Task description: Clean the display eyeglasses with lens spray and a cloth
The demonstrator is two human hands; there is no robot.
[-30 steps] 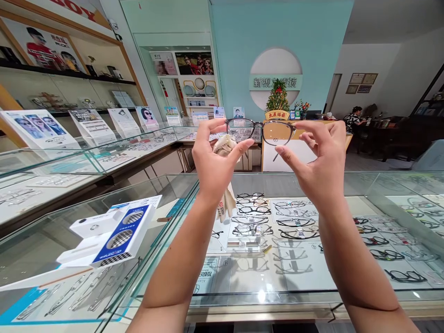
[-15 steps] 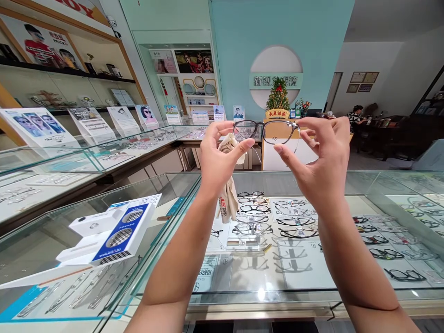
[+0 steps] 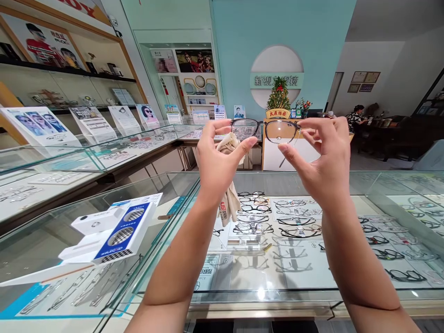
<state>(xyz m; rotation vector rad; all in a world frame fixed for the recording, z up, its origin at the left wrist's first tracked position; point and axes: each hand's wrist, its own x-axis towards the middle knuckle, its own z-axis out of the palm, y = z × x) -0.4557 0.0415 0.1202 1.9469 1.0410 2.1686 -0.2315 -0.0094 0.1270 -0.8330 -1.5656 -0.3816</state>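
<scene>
A pair of dark-rimmed eyeglasses (image 3: 262, 126) is held up in front of me between both hands, lenses facing me. My left hand (image 3: 222, 157) grips the left end of the frame, and a beige cleaning cloth (image 3: 229, 203) with red lettering is tucked in the same hand and hangs below it. My right hand (image 3: 322, 159) pinches the right end near the hinge, thumb lowered beside the lens. One temple shows below the right lens. Under my arms, rows of eyeglasses (image 3: 255, 228) lie inside the glass display case (image 3: 256, 296).
A blue-and-white display box (image 3: 121, 233) stands on the left glass counter. Card stands (image 3: 92, 125) line the counter behind it. A potted plant (image 3: 278, 95) decorates the white desk (image 3: 287, 157) at the back. A person (image 3: 357, 118) sits at the far right.
The eyeglasses have turned slightly in my hands, and the visible temple now points the other way. The cloth has swung a little. Both hands have stayed nearly in place.
</scene>
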